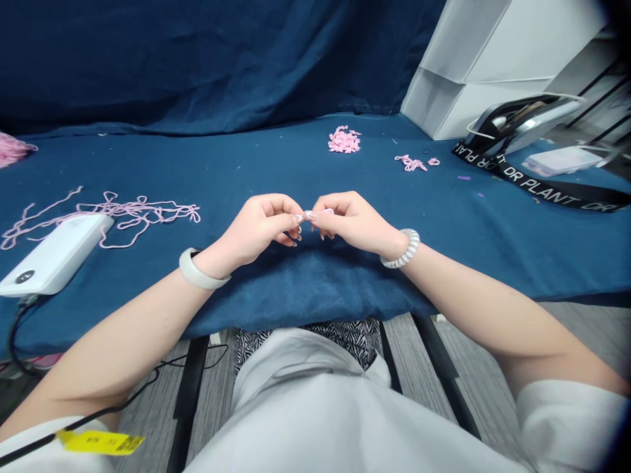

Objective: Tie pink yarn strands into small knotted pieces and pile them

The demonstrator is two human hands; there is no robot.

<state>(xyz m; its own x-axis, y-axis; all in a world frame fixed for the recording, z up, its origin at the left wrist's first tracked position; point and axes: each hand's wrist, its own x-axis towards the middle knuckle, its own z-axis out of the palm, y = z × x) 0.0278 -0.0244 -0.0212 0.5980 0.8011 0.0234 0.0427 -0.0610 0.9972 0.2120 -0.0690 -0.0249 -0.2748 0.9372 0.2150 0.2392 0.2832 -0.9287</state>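
Both hands were held over the near half of the table (276, 164), which was covered in blue cloth. The left hand (259, 223) wore a white band (197, 270) and the right hand (352, 223) a pearly coil bracelet (405, 249). Fingers (298, 219) of both hands were closed in a pinch, tips meeting at mid-table on a small pink piece (325, 211), mostly hidden by them.

Left of the hands, near the left edge, lay a white power bank (54, 255) with a black cable (17, 335) at its near end. Tangled pink yarn (118, 211) touched its far end. A pink bundle (10, 150) sat at the left edge, farther back.

Near the back edge lay a heap of pink loops (344, 140), with smaller pink scraps (410, 162) just right of it. Toward the back right corner were a black "DR PLANT" lanyard (557, 186) and a white box (473, 72).
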